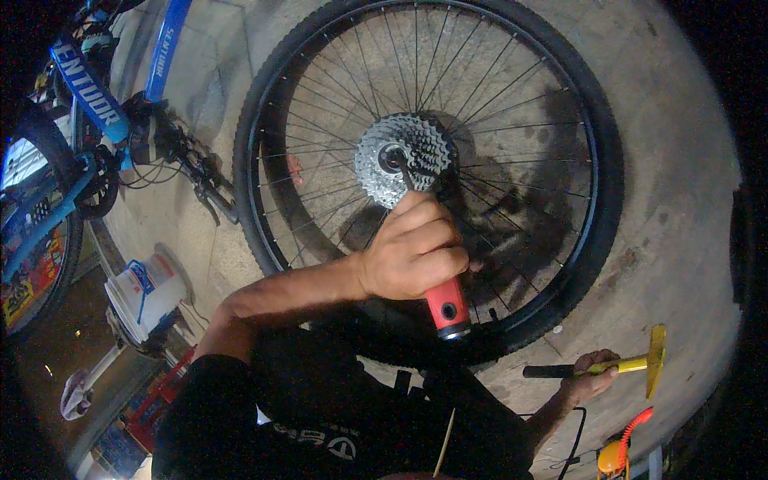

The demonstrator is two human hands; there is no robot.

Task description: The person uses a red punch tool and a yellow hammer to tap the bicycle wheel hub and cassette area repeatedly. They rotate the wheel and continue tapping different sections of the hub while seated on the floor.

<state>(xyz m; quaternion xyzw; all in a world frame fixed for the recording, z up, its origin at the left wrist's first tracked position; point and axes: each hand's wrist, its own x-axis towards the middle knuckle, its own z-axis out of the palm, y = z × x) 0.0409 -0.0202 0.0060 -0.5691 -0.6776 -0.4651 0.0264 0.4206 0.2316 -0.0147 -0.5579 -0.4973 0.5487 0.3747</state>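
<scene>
A bicycle wheel (610, 188) with a black tyre lies flat on the ground, its silver cassette (380, 148) facing up at the hub. Wrapped round the red handle of a screwdriver (446, 306) is my left hand (418, 248). The tool's dark shaft slants to the cassette near its centre; whether the tip touches cannot be made out. Off to the lower right, my right hand (590, 376) grips a hammer (656, 360) with a yellow head, a yellow shaft and a black grip end. The hammer is apart from the wheel.
A blue bicycle (96, 104) stands at the upper left, its dark parts close to the tyre. Below it is a white bucket (148, 292). An orange coiled hose (636, 428) lies at the lower right, near a black cable (578, 440). Concrete ground (672, 200) surrounds the wheel.
</scene>
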